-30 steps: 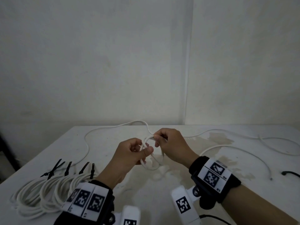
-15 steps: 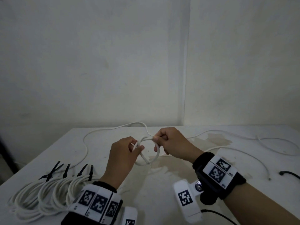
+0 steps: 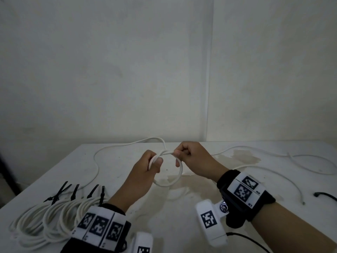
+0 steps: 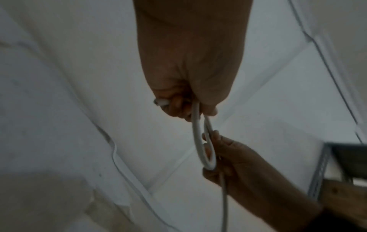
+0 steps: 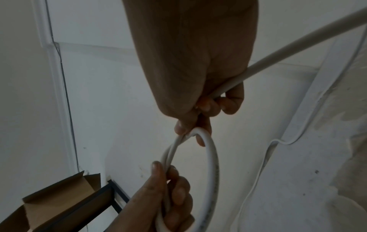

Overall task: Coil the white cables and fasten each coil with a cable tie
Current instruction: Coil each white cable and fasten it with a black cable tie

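Head view: I am winding a new coil from one white cable (image 3: 179, 172), held above the bench (image 3: 113, 161) between my two hands. My left hand (image 3: 149, 166) is curled round the gathered turns at the left side of the loop, thumb pressed on top. My right hand (image 3: 189, 155) pinches the cable at the top of the loop between thumb and forefinger, its other fingers folded in. The loop hangs between and below both hands, clear of the bench surface.

Right wrist view: the free run of cable passes through my right palm and trails away to the right of that hand. The loop shows about two turns, so I judge the coiling step to be at an early stage.

Below my left wrist lie the finished coils (image 3: 45, 221), each fastened with a black cable tie (image 3: 74, 191).

Next move, as I judge it: slide my right hand along the free run, draw in fresh length, lay another turn into my left hand's grip. Keep the turns equal in size and the left grip firm, or the stiff cable may spring open.
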`<act>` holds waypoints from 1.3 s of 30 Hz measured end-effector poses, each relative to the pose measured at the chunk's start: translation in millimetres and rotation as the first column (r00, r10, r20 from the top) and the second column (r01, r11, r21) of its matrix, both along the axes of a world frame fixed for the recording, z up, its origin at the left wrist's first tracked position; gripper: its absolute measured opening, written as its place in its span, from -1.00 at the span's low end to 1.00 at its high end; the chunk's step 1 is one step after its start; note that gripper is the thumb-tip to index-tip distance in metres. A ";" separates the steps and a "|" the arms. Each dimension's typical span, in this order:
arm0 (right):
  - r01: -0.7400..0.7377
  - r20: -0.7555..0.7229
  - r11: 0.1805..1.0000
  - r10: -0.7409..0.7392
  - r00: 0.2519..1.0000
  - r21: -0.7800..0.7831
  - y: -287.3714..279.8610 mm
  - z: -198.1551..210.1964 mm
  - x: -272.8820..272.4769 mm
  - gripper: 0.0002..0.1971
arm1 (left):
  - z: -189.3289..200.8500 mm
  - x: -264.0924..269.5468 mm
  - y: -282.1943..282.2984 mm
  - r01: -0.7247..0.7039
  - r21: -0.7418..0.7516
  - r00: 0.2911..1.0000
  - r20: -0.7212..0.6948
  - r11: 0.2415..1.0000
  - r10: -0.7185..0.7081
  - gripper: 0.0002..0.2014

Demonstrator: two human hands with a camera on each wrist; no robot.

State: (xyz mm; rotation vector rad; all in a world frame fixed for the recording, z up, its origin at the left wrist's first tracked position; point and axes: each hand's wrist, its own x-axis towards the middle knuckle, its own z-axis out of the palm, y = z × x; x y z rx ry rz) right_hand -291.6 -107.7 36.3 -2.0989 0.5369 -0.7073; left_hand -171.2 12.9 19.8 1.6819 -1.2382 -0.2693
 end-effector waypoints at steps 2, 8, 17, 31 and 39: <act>0.000 -0.011 1.000 0.000 1.000 -0.023 -2.0 -2.3 -0.7 -0.77 | -1.9 1.8 3.3 0.006 0.023 0.991 0.131 1.000 -0.009 -0.74; 0.013 -0.019 0.995 -0.015 1.000 -0.100 -7.1 -6.0 -5.1 -0.76 | -10.7 2.5 8.5 0.064 0.148 0.982 0.164 0.987 -0.088 -0.65; 0.041 0.063 0.997 -0.036 0.997 -0.072 -10.2 -11.3 -3.6 -0.80 | -8.6 -4.6 2.8 0.079 0.062 0.988 -0.138 0.995 -0.070 -0.60; 0.158 0.007 0.923 -0.166 0.986 -0.351 -29.2 -33.0 -18.2 -0.74 | -4.1 14.0 4.8 -0.124 -0.160 0.954 -0.290 0.979 0.074 -0.63; 0.258 -0.041 0.902 -0.290 0.956 -0.347 -46.0 -49.4 -23.2 -0.87 | -4.9 46.0 6.0 -0.208 -0.225 0.847 -0.528 0.952 0.060 -0.61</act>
